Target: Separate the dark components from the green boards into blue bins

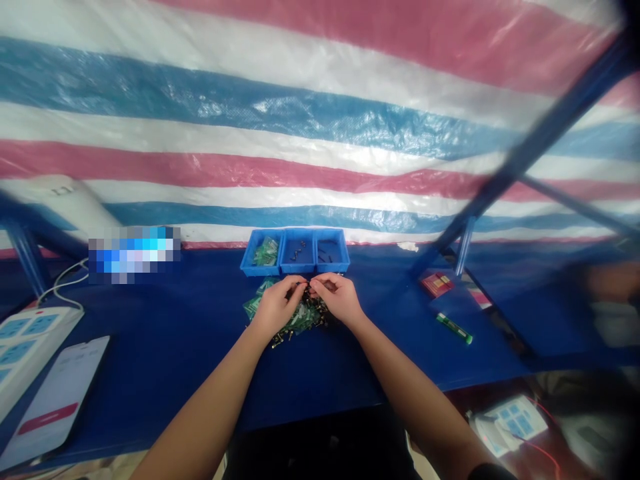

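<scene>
My left hand (278,303) and my right hand (339,295) meet over a heap of small green circuit boards and tiny metal parts (300,317) on the blue table (175,340). Both hands have their fingers pinched together around something small between them, too small to name. Just behind the hands stand three joined blue bins (295,252): the left one holds green boards, the middle and right ones hold a few small dark parts.
A phone (57,400) and a white power strip (23,340) lie at the left front. A red box (437,283) and a green lighter (454,328) lie right of the hands. A striped tarp hangs behind; a blue metal frame leg (465,243) stands at right.
</scene>
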The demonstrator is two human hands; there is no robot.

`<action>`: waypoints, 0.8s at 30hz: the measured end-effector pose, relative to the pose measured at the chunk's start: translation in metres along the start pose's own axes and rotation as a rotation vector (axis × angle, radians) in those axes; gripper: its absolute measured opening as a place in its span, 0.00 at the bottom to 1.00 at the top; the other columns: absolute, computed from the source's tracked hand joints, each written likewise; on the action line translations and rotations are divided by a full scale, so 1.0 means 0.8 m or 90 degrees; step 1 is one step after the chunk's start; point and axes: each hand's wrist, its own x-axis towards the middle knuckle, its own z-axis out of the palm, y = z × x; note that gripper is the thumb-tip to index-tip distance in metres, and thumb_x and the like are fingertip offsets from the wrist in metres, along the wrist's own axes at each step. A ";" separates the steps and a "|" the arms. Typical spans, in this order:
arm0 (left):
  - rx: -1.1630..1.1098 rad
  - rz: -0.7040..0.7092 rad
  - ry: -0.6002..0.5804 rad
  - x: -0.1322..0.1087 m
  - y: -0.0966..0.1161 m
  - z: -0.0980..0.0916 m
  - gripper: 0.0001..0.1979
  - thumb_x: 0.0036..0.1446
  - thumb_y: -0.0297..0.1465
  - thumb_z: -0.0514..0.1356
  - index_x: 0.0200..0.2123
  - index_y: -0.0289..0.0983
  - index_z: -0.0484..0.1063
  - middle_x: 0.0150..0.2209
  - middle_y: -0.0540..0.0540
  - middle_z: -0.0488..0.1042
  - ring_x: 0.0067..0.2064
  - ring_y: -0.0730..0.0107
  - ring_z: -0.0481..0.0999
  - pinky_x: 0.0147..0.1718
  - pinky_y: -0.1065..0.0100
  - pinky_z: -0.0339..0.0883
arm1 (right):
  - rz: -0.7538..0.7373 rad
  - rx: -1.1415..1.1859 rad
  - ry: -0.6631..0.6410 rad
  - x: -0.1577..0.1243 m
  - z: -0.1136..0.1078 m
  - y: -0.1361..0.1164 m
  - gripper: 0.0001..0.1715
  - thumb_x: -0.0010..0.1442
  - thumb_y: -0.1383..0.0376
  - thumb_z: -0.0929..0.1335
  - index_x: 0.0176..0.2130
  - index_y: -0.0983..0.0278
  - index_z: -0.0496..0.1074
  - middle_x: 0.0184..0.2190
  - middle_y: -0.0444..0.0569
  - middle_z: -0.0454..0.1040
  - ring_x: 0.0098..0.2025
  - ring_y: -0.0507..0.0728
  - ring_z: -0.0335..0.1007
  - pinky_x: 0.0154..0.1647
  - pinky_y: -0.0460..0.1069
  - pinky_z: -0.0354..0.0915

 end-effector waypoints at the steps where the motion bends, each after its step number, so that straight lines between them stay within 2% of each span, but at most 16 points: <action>1: -0.001 -0.004 -0.002 0.000 0.000 0.000 0.13 0.64 0.41 0.53 0.43 0.40 0.72 0.31 0.49 0.77 0.31 0.70 0.76 0.26 0.74 0.65 | 0.002 -0.001 0.003 0.000 0.000 0.000 0.17 0.53 0.52 0.72 0.35 0.63 0.77 0.30 0.50 0.79 0.31 0.58 0.78 0.37 0.52 0.75; 20: 0.011 0.007 0.005 0.000 -0.002 0.002 0.13 0.65 0.40 0.53 0.41 0.40 0.73 0.31 0.50 0.77 0.30 0.72 0.76 0.27 0.74 0.65 | 0.002 0.009 0.002 0.000 0.001 -0.001 0.18 0.54 0.51 0.72 0.34 0.64 0.77 0.29 0.50 0.79 0.31 0.58 0.79 0.36 0.52 0.76; 24: 0.002 0.013 0.013 0.000 0.000 0.001 0.13 0.63 0.40 0.55 0.44 0.39 0.72 0.29 0.50 0.77 0.29 0.71 0.76 0.25 0.74 0.65 | 0.009 0.010 0.007 0.000 0.000 -0.002 0.18 0.53 0.51 0.72 0.33 0.64 0.76 0.29 0.49 0.79 0.30 0.58 0.79 0.36 0.51 0.75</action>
